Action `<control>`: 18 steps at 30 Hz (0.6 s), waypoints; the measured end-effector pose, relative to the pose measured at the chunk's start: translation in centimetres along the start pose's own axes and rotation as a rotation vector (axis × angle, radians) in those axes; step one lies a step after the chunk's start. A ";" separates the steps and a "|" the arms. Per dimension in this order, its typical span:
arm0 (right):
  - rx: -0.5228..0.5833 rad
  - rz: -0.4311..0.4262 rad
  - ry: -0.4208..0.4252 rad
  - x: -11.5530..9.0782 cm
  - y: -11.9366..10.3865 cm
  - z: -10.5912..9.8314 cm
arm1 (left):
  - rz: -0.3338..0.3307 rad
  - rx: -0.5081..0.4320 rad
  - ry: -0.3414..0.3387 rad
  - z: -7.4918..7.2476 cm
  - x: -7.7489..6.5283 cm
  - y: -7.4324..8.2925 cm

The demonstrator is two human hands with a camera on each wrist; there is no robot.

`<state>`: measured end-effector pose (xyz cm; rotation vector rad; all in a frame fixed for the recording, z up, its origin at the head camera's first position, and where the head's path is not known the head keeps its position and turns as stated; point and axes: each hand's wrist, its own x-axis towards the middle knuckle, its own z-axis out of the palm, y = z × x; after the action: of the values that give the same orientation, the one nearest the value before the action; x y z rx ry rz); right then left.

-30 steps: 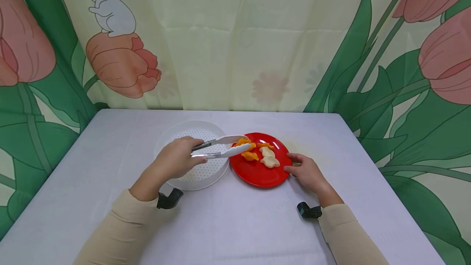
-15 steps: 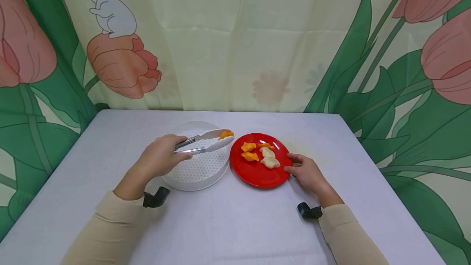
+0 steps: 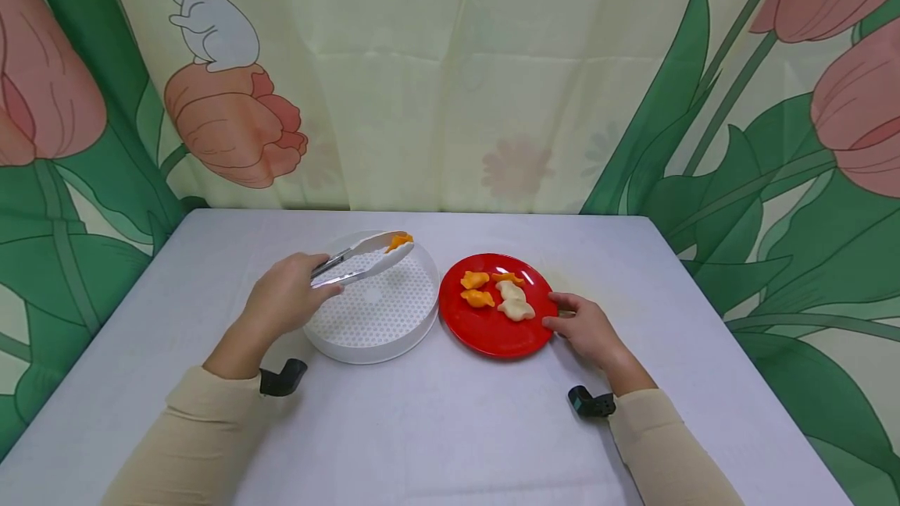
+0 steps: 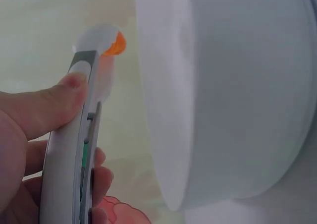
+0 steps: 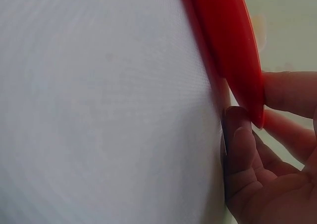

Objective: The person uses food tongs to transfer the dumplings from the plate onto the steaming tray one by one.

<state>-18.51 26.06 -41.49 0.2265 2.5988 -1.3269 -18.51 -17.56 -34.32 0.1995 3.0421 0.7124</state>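
Observation:
My left hand (image 3: 284, 295) grips metal tongs (image 3: 344, 262) with white tips. Between those tips an orange dumpling-like piece (image 3: 400, 242) is pinched, over the far part of a round white steamer tray (image 3: 373, 311) with a perforated bottom. In the left wrist view, thumb and fingers squeeze the tongs' handles (image 4: 64, 159) beside the tray's white wall (image 4: 237, 95). My right hand (image 3: 583, 326) pinches the right rim of a red plate (image 3: 492, 338). On the plate lie several orange pieces (image 3: 477, 299) and cream-white pieces (image 3: 516, 309). The right wrist view shows fingers at the plate's edge (image 5: 242, 70).
A white cloth covers the table (image 3: 450, 428). The tray and plate stand side by side, nearly touching. Behind the table hangs a curtain (image 3: 422, 100) printed with tulips and a white animal. A dark camera sits on each wrist.
My left hand has drawn the tongs leftward from the red plate, carrying one orange piece off it and over the white tray. My right hand has stayed at the plate's rim.

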 end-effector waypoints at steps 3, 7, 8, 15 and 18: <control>0.000 0.001 0.000 -0.1 0.0 0.0 | -0.043 0.003 0.005 0.3 0.1 -0.4; 0.004 0.006 0.000 -0.1 0.0 0.1 | -0.084 0.021 0.002 0.4 0.3 -0.9; 0.006 0.010 0.003 -0.1 0.0 0.1 | -0.091 0.024 0.002 0.4 0.3 -0.9; 0.006 0.004 0.004 -0.2 0.1 0.1 | -0.133 0.025 -0.008 0.6 0.6 -1.8; 0.006 0.002 0.003 -0.1 0.1 0.1 | -0.147 0.021 -0.005 0.7 0.7 -2.2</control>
<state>-18.37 26.05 -41.57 0.2319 2.5971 -1.3348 -19.46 -19.07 -35.90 -0.0222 3.0206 0.6696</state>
